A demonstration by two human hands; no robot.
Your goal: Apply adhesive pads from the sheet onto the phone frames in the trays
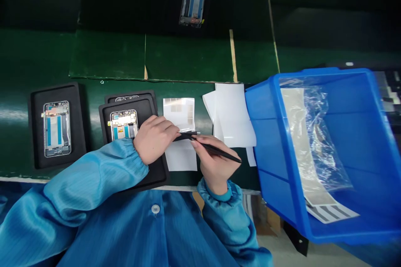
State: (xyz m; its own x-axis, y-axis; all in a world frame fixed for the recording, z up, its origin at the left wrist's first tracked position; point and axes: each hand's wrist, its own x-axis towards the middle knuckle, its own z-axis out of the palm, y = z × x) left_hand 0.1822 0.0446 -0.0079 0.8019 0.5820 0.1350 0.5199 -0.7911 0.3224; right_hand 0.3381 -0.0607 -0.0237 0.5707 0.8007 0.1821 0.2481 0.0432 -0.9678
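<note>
My right hand point(214, 162) is closed round black tweezers point(219, 151), whose tips point left over a white sticker sheet point(180, 133). My left hand point(155, 137) is curled in a pinch at the tweezer tips, above the sheet's grey patches; what it pinches is too small to make out. Just left of that hand lies a phone frame point(122, 125) in a black foam tray point(131, 112), partly hidden by my wrist and blue sleeve.
A second phone frame in a black tray point(56, 127) lies at the left, a third point(191, 7) at the far back. White backing sheets point(232, 112) lie right of the sticker sheet. A blue bin point(328, 154) with plastic film and striped sheets stands at the right.
</note>
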